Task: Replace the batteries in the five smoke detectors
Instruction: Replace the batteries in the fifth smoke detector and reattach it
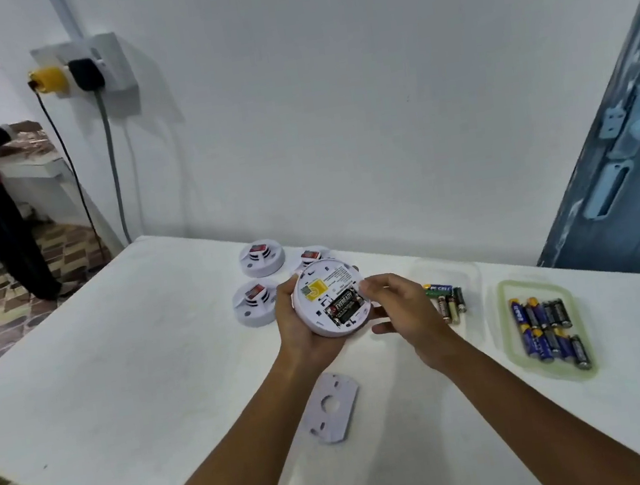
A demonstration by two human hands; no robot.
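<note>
While your left hand [301,327] grips the detector [333,302], danger looms.
Right hand's [399,309] fingers pinch its rim; tilt further and batteries [344,308] drop.

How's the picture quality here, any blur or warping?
Head view: even, soft lighting; the wide lens bows the table edge and door; the held smoke detector reads sharp enough for its battery label, while the corners smear.
</note>
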